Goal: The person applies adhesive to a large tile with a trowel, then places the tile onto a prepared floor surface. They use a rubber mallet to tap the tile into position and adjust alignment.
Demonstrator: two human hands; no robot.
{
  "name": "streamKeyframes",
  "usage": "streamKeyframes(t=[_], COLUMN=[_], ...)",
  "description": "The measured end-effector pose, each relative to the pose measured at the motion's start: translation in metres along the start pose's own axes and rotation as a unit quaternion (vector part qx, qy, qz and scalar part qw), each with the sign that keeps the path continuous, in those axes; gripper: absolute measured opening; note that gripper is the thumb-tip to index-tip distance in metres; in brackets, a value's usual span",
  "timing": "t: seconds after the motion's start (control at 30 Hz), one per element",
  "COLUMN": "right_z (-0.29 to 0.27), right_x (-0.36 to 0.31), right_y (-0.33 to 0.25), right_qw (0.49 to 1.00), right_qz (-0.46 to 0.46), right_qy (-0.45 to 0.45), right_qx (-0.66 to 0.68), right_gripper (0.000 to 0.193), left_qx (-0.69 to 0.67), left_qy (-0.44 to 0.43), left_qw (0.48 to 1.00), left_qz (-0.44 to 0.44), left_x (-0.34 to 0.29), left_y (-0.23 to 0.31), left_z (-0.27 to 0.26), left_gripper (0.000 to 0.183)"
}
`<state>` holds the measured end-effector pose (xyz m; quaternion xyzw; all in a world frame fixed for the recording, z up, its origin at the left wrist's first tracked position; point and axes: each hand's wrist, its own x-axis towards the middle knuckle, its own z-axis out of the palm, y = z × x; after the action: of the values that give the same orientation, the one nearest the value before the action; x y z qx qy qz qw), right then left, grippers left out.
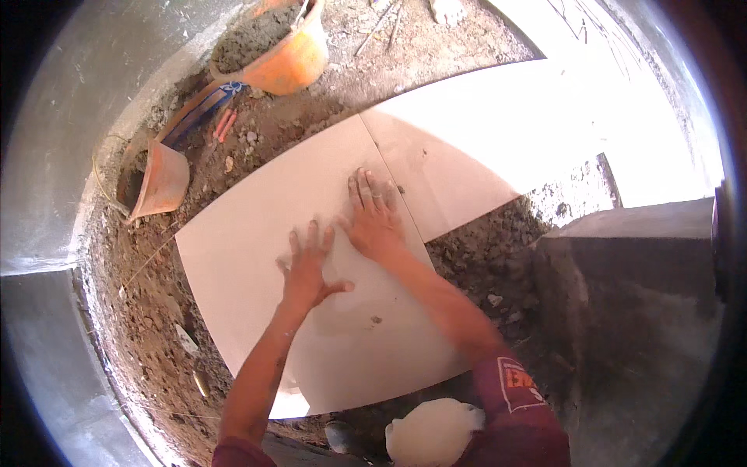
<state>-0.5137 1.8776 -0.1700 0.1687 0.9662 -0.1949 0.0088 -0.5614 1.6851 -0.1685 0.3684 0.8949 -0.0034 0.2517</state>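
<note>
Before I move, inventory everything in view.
Near tile: one, pale, centre
Adjoining tile: one, pale, upper right
Large bucket: one, orange, top
Small bucket: one, faded orange, left
Red-handled tool: one, red, upper left
Blue object: one, blue, upper left
Soil: brown, around tiles, uncounted
Concrete block: one, grey, right
Walls: grey, left edge, number unclear
White object: one, white, bottom
Sleeves: two, maroon, bottom
Left hand: one, bare, on near tile
Right hand: one, bare, on near tile

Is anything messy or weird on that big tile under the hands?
Yes, a small, irregular brown spot on the large, pale, flat tile, below and to the right of the person's bare left hand. It looks odd because the surface around it is mostly plain. I can't tell whether it's dirt or damage.
</note>
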Motion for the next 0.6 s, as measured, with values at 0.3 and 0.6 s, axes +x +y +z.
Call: streamKeyframes(t=[0.3,0.6], right_z=[-0.062,0.09], right_x=[0.046,0.056], right_y=[-0.047,0.055], right_qw=[0.944,0.987], right_qz=[-0.125,-0.083], right_qy=[0.266,0.064], right_qx=[0.152,-0.12], right_gripper=[0.092,0.055], left_qx=[-0.035,-0.112], left_qy=[-0.05,0.045], left_qw=[0.997,0.992], left_qz=[-0.036,0.022], left_x=[-0.001,0.005], left_y=[0.023,0.011], left_z=[-0.039,0.006], left_gripper=[0.131,0.105])
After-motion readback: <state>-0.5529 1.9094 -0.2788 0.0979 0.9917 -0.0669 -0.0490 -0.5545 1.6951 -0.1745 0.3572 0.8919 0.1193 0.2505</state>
